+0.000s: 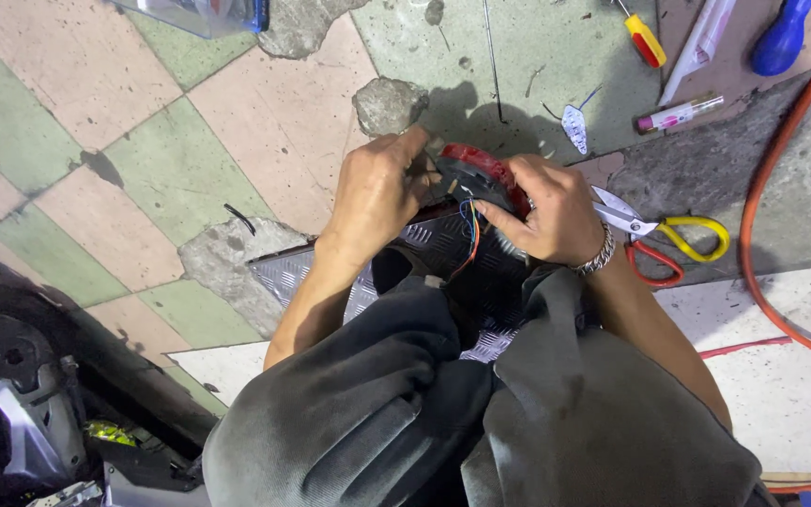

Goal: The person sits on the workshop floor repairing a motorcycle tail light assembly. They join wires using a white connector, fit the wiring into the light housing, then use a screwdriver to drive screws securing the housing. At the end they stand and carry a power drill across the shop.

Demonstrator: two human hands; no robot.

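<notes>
A small black lamp unit with a red lens (477, 169) is held between both hands above a ribbed metal plate (279, 272). My left hand (377, 192) grips its left side, thumb and fingers pinched on the black housing. On the unit's right side sits my right hand (551, 211), a metal bracelet on its wrist and its fingers wrapped around the lens. Thin coloured wires (470, 230), orange and blue among them, hang from the unit down toward my knees in grey trousers.
Yellow-and-red-handled snips (664, 235) lie just right of my right hand. An orange cable (762, 225) curves along the right. A screwdriver (643, 38), a blue-handled tool (781, 39) and a pink-capped tube (678, 115) lie at the top right. A scooter part (11, 376) fills the bottom left.
</notes>
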